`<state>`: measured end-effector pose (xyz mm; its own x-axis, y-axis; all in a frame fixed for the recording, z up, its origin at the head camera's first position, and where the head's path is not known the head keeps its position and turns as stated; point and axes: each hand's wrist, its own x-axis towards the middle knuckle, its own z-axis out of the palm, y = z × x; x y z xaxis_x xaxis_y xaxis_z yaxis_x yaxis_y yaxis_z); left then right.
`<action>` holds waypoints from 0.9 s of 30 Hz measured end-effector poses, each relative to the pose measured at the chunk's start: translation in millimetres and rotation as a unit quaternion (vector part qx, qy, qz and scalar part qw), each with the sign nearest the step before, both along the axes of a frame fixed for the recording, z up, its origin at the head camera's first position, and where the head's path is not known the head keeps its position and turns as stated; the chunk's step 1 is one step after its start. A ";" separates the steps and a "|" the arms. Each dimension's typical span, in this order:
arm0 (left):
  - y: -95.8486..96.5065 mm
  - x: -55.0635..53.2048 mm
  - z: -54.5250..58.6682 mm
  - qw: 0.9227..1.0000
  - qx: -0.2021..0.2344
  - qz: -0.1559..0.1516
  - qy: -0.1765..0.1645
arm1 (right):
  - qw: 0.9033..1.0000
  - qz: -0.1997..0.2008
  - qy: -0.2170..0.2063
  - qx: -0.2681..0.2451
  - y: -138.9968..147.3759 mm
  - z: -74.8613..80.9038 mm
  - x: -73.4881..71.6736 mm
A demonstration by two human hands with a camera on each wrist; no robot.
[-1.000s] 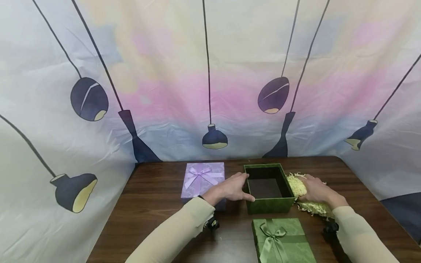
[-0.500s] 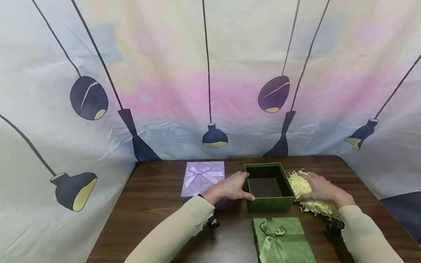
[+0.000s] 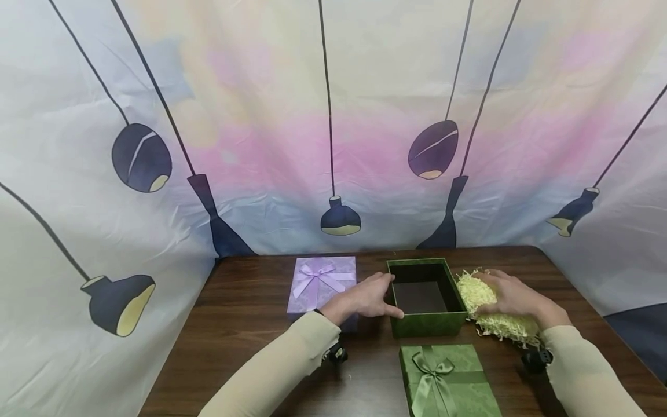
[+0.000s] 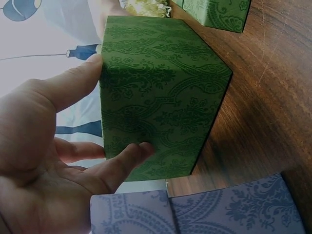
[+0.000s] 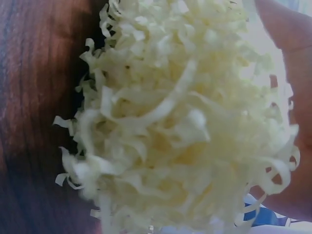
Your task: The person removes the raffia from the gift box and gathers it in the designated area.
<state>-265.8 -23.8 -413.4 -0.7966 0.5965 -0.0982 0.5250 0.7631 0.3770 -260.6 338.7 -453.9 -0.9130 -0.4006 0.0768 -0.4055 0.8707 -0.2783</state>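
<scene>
Head view: shredded paper point(image 3: 476, 297) could scatter

The paper lies on or just above the table point(image 3: 239, 301), between the green box point(image 3: 429, 325) and the table's right edge. The right hand point(image 3: 517, 298) grips the paper, fingertips hidden; with stray curls jutting out, a loose hold would likely shed strands. Left hand point(image 3: 365, 297), fingers spread, touches the box's left side; pressing hard there could slide it. Dropped strands might land on the green lid point(image 3: 471, 376), farther from the table's back edge.
</scene>
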 end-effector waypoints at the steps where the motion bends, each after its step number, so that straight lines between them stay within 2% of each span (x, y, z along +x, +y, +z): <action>1: 0.3 0.3 0.0 1.000 0.000 0.000 0.000 | 1.000 -0.001 0.001 -0.001 -0.2 0.4 0.3; 12: 1.2 -0.2 -0.6 1.000 -0.012 0.008 0.005 | 0.999 -0.009 0.030 0.005 -4.2 8.8 1.8; 27: 1.1 1.4 -0.2 1.000 -0.011 0.006 0.006 | 0.999 -0.022 0.036 -0.015 -6.6 20.2 5.1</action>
<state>-264.4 -22.8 -413.6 -0.8042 0.5855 -0.1016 0.5206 0.7766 0.3549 -255.5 332.1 -433.7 -0.9209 -0.3573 0.1555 -0.3878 0.8793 -0.2763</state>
